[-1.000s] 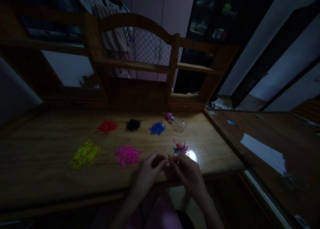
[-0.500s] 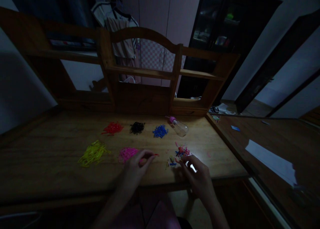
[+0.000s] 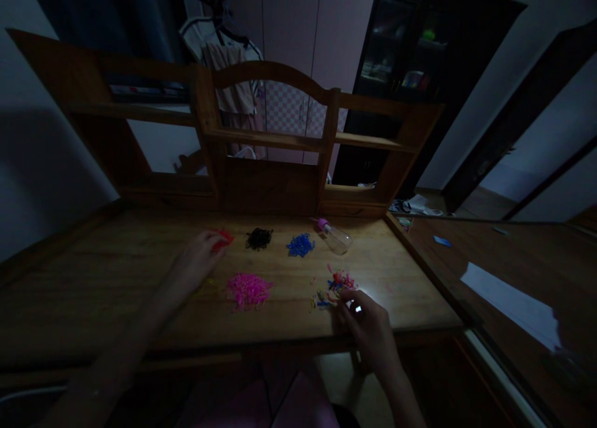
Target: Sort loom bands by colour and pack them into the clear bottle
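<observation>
My left hand reaches across to the pile of small red pieces, fingertips together against it. Whatever those fingers hold is hidden, and the forearm covers most of a yellow pile. My right hand is closed in a pinch at the near edge of a small mixed-colour heap; I cannot make out what is in the pinch. Thin bright pieces, some looped, make up a pink pile, a black pile and a blue pile.
A clear bottle with a pink top lies behind the mixed heap. The wooden table has a shelf unit along its back. To the right, white paper lies on a lower brown surface.
My left hand has moved left and away from me, from beside the pink pile to the red one; it held a small red piece before. My right hand stays at the mixed heap.
</observation>
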`<state>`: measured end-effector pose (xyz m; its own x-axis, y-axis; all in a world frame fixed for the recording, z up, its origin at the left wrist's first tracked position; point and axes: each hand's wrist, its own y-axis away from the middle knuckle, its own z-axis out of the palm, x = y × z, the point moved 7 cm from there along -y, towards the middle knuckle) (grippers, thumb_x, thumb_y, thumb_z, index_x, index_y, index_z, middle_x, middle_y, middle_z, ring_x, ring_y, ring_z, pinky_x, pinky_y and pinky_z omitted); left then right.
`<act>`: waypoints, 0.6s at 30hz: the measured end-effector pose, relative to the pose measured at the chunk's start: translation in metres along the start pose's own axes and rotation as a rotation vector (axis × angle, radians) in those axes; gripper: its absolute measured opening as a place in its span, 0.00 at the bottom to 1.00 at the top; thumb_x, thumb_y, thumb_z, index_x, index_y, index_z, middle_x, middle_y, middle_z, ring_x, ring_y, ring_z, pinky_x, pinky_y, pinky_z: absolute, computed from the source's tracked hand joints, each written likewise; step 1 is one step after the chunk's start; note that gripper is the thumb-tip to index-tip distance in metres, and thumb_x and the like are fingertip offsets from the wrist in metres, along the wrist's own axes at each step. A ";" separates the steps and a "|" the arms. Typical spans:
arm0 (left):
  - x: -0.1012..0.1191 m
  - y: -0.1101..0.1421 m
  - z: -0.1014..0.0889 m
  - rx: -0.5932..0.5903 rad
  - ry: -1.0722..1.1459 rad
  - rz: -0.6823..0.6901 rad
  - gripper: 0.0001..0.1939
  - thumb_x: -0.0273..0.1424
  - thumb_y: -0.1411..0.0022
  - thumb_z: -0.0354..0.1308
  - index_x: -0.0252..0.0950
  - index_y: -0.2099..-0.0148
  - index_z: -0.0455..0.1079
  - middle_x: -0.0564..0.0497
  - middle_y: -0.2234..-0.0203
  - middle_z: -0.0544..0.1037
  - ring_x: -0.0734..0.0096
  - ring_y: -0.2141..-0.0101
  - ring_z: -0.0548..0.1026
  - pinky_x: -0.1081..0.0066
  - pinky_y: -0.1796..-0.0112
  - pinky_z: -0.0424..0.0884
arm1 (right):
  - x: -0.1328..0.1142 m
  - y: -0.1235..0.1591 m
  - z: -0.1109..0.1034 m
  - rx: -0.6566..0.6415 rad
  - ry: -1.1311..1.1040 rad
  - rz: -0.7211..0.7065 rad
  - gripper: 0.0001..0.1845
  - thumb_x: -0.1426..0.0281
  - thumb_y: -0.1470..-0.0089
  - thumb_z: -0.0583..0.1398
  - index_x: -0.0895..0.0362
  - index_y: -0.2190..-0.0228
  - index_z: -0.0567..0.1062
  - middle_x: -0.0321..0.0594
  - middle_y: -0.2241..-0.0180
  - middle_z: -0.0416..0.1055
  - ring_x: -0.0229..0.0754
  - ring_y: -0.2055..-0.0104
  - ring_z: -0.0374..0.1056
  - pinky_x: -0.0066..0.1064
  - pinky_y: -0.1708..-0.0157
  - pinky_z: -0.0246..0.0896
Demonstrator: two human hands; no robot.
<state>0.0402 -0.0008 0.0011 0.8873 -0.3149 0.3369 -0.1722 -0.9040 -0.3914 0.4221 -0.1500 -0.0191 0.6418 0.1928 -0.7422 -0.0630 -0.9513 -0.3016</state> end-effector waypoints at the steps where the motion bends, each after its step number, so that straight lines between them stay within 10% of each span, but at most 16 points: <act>1: 0.015 0.009 -0.002 0.031 0.008 0.005 0.18 0.38 0.37 0.48 0.35 0.54 0.73 0.41 0.51 0.73 0.54 0.50 0.71 0.56 0.46 0.65 | -0.002 0.000 0.000 0.002 0.010 -0.007 0.07 0.66 0.41 0.58 0.55 0.65 0.75 0.38 0.69 0.73 0.39 0.72 0.67 0.27 0.72 0.60; 10: 0.161 0.108 0.027 -0.062 0.416 0.111 0.12 0.32 0.32 0.49 0.43 0.54 0.74 0.50 0.54 0.76 0.65 0.52 0.73 0.65 0.48 0.69 | -0.038 0.000 0.038 -0.173 0.286 -0.241 0.09 0.78 0.42 0.57 0.54 0.65 0.75 0.39 0.65 0.73 0.41 0.63 0.68 0.30 0.64 0.60; 18: 0.189 0.149 0.042 0.014 0.573 0.061 0.10 0.30 0.33 0.52 0.43 0.57 0.74 0.52 0.63 0.81 0.67 0.61 0.78 0.70 0.55 0.72 | -0.060 -0.019 0.054 -0.368 0.618 -0.416 0.05 0.77 0.44 0.60 0.56 0.69 0.73 0.39 0.65 0.72 0.41 0.64 0.68 0.31 0.65 0.55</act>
<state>0.2006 -0.1826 -0.0290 0.5017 -0.4766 0.7219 -0.2070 -0.8764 -0.4348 0.3442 -0.1309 -0.0014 0.8683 0.4816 -0.1189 0.4574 -0.8700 -0.1839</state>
